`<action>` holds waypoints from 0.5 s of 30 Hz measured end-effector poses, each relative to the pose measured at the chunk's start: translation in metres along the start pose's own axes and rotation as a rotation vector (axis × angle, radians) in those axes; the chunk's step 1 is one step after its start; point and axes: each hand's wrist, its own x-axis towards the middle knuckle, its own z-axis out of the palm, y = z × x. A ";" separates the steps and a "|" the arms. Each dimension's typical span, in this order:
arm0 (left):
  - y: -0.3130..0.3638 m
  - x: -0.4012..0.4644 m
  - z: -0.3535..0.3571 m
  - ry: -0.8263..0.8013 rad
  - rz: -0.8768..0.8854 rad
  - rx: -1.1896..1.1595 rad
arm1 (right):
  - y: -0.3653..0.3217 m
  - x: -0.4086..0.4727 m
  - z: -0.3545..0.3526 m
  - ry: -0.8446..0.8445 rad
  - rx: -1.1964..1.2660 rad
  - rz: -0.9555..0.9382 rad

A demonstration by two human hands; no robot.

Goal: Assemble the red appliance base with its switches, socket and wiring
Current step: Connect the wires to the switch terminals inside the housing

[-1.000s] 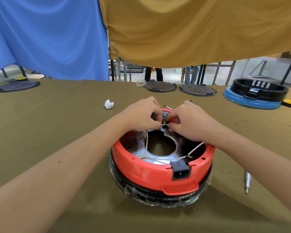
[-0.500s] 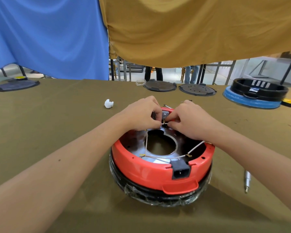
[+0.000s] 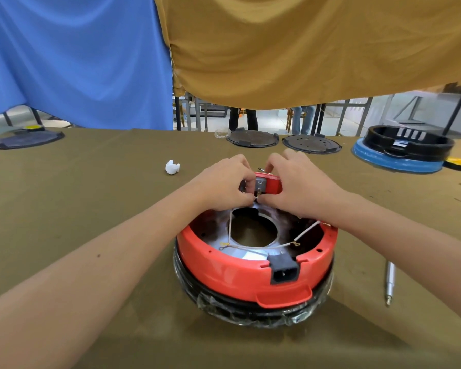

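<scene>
the red appliance base (image 3: 250, 272) sits upside down on the olive-brown tablecloth (image 3: 91, 198), near the person and at the middle of the view, resting on a black ring wrapped in clear film (image 3: 250, 312). its black power socket (image 3: 284, 270) is set in the near wall, facing the camera. both hands meet at the far rim of the base, well beyond the socket. the left hand (image 3: 224, 183) has its fingers curled and pinches the upper end of a thin white wire (image 3: 230, 225), which runs down from the fingertips to a brass ring terminal on the shiny metal plate (image 3: 224, 245) inside. the right hand (image 3: 301, 182) curls over the red rim and pinches at the small metal switch part (image 3: 260, 185) mounted there, its fingertips touching those of the left. a second white wire (image 3: 306, 231) crosses the right inside of the base. a metal screwdriver bit (image 3: 390, 283) lies on the cloth to the right, apart from the base, and a crumpled white scrap (image 3: 172, 167) lies to the far left.
</scene>
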 end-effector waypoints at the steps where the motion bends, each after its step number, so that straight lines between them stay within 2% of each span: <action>1: 0.000 0.000 0.000 0.001 -0.002 -0.002 | 0.001 0.002 -0.001 -0.037 -0.023 -0.002; 4: -0.001 0.000 0.001 0.009 -0.005 -0.011 | 0.001 0.010 -0.004 -0.125 -0.112 -0.014; 6: -0.001 0.001 0.002 0.013 -0.002 -0.015 | 0.001 0.010 -0.002 -0.148 -0.088 -0.027; 9: -0.002 0.001 0.002 0.017 -0.002 -0.015 | 0.000 0.008 0.001 -0.151 -0.015 -0.017; 15: -0.002 0.001 0.001 0.009 0.005 -0.010 | 0.002 0.010 0.003 -0.135 -0.061 -0.042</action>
